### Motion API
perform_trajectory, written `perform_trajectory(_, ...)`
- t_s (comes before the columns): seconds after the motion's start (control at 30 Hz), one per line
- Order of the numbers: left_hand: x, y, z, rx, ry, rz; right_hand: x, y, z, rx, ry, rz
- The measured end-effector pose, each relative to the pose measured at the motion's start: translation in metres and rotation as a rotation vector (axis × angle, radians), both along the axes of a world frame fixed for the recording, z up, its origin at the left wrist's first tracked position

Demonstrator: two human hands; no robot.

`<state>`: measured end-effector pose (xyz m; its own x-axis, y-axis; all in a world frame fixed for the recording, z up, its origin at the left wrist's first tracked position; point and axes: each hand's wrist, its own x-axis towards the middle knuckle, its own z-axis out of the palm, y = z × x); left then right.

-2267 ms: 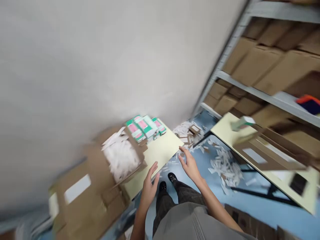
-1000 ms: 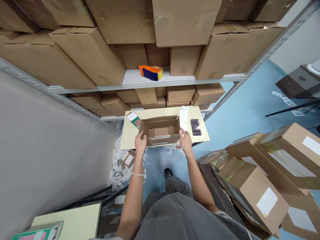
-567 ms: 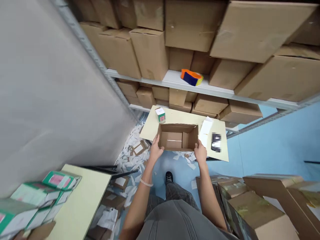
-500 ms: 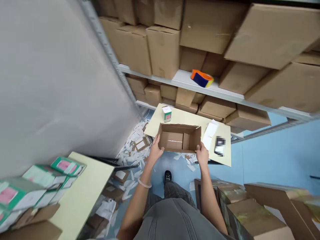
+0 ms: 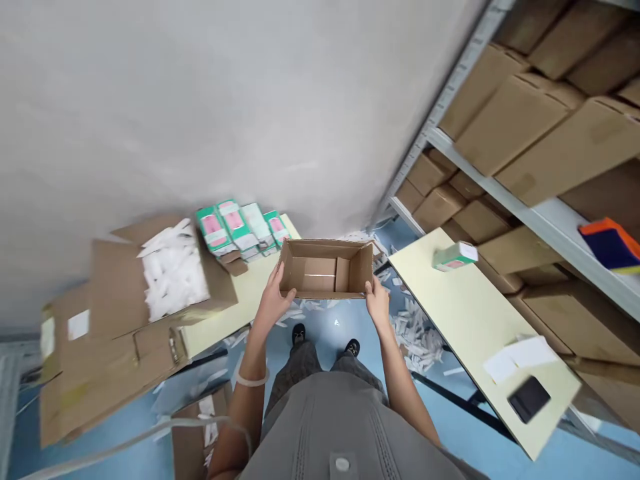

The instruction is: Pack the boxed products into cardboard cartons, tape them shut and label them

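An open-topped cardboard box (image 5: 327, 268) is held level in front of my body, and its inside shows bare brown panels. My left hand (image 5: 273, 297) grips its left end, thumb over the near rim. At the right end, my right hand (image 5: 377, 301) has its thumb on the near corner; the other fingers are mostly hidden. Just beyond the box's left side, green and white cartons (image 5: 235, 223) with pink panels stand in a row on a pale yellow table (image 5: 220, 328).
On the left, a large cardboard box (image 5: 117, 287) holds white packing pieces (image 5: 173, 270). To the right, another pale table (image 5: 450, 320) bears one green carton (image 5: 454, 256), white paper (image 5: 520, 357) and a black phone (image 5: 529, 399). Shelves of boxes (image 5: 525, 127) rise behind it. Paper scraps (image 5: 417, 333) litter the floor.
My view has turned left, from the shelves toward the wall and the table with the carton row. The open box has come round with me, still in both hands.
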<state>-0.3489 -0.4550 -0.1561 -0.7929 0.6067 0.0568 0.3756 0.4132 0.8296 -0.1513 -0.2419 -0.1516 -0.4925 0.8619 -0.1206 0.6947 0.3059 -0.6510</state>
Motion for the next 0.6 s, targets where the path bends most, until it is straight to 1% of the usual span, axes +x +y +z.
perform_trajectory(0.07,-0.024,-0.032,-0.002,-0.012,-0.026,0.068,-0.036,-0.023,-0.001,-0.001,-0.035,0.071)
perform_trajectory(0.13,-0.043,-0.055,-0.005,-0.039,-0.064,0.084,-0.062,-0.042,-0.003,0.004,-0.089,0.102)
perform_trajectory(0.23,-0.062,-0.076,-0.009,-0.096,-0.128,0.071,-0.086,-0.062,-0.004,0.011,-0.181,0.097)
perform_trajectory(0.3,-0.071,-0.086,-0.007,-0.128,-0.159,0.069,-0.097,-0.071,-0.003,0.009,-0.232,0.086)
perform_trajectory(0.4,-0.088,-0.105,0.007,-0.119,-0.161,0.034,-0.106,-0.079,0.001,0.015,-0.271,0.077)
perform_trajectory(0.5,-0.123,-0.129,0.029,-0.024,-0.051,0.033,-0.112,-0.084,0.005,0.047,-0.28,0.076)
perform_trajectory(0.57,-0.159,-0.144,0.039,0.009,0.086,0.132,-0.116,-0.087,0.008,0.065,-0.29,0.068)
perform_trajectory(0.6,-0.181,-0.152,0.041,-0.005,0.149,0.197,-0.118,-0.088,0.009,0.07,-0.298,0.065)
